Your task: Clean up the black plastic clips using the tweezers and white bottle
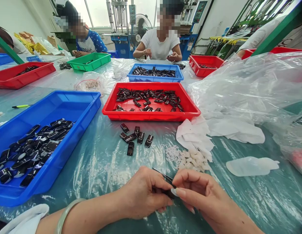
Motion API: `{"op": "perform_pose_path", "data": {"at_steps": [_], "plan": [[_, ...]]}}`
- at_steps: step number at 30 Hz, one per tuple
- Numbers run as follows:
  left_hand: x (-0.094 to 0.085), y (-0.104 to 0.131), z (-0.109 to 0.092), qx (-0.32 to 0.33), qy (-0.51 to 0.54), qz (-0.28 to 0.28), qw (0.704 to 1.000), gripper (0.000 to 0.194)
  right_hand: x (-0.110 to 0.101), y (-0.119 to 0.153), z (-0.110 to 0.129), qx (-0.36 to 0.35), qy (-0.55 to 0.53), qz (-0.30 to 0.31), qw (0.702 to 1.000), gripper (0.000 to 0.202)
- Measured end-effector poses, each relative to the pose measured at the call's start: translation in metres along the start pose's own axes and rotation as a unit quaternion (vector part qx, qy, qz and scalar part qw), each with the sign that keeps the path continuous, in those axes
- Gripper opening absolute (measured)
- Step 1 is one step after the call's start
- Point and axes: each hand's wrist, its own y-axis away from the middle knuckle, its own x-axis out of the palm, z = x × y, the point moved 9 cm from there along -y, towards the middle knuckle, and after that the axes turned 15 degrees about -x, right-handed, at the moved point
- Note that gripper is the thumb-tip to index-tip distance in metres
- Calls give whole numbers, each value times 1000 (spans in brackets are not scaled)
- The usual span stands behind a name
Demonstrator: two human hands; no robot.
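Observation:
My left hand is closed around a small black part, mostly hidden by the fingers. My right hand meets it from the right, thumb and fingers pinched at the part's edge; what they pinch is hidden. A thin dark tool like tweezers slants between the hands, and I cannot tell which one grips it. Just beyond, several glossy black parts lie loose on the plastic-covered table. A pile of small whitish pieces sits beyond my right hand, beside clear bits.
A blue tray of black parts stands left; a red tray of them stands ahead. On the right lie white tissue, a translucent squeeze bottle and plastic sheeting. Co-workers sit across the table behind more trays.

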Motion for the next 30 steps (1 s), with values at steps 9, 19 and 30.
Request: {"op": "perform_pose_path", "data": {"at_steps": [9,19,30], "plan": [[-3,4,-17,66,-69,-29,995,16,8,6,-16,80,-81,0,993,30],[-2,7,-20,87,-112,-42,989,16,7,9,-23,94,-101,-24,990,28],[-2,8,-22,91,-131,-51,986,17,11,6,-23,82,-124,-18,989,27]]}}
